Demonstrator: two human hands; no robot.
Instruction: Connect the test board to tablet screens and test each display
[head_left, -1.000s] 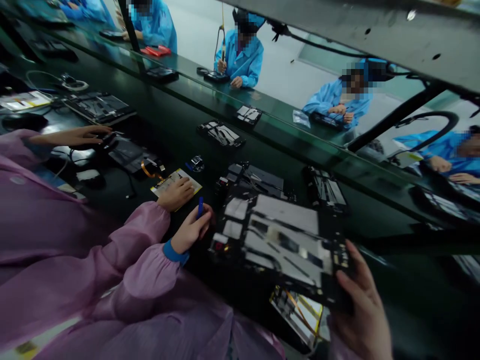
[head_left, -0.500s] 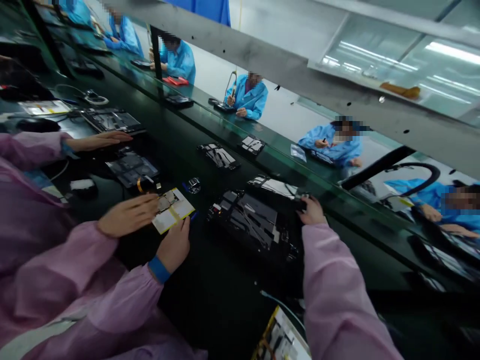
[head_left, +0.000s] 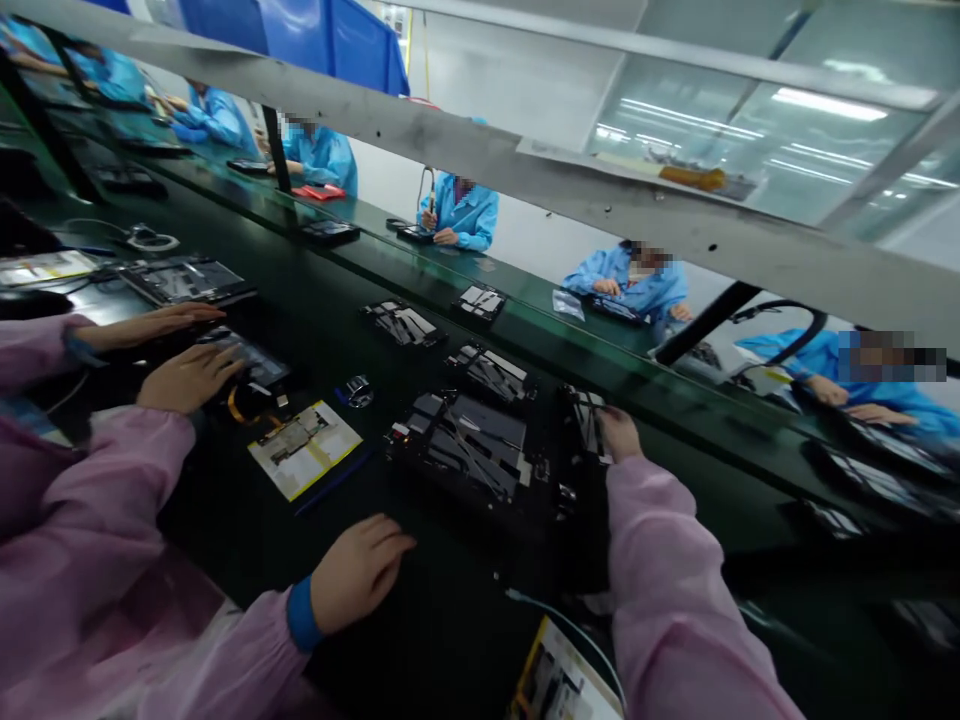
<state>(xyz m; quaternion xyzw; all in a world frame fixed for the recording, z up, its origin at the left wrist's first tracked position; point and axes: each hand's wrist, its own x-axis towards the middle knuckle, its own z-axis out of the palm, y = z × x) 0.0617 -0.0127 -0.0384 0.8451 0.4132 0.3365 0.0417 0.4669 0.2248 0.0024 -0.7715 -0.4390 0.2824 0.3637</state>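
My left hand (head_left: 361,572), with a blue wristband, hovers over the dark bench, empty, its fingers loosely bent and apart from things. My right hand (head_left: 621,434) grips the right edge of a dark flat electronic device (head_left: 586,412) with pale strips, tilted up on its side; its exact kind is unclear. Beside it, between my hands, lies a larger opened device in a black frame (head_left: 469,440), with grey panels and a small orange light. A white panel with yellow edges and exposed circuitry (head_left: 306,448) rests up and left of my left hand.
A co-worker's hands (head_left: 187,378) work over a device at the left. Several similar dark devices (head_left: 405,322) lie along the bench. A thin cable (head_left: 562,622) and another yellow-edged panel (head_left: 564,680) are at the bottom. A metal beam (head_left: 450,150) crosses above.
My left hand has come off the yellow-edged panel and drawn back toward me. The device in my right hand has tipped up; another similar device shows beside it. The co-worker's hand has withdrawn leftward.
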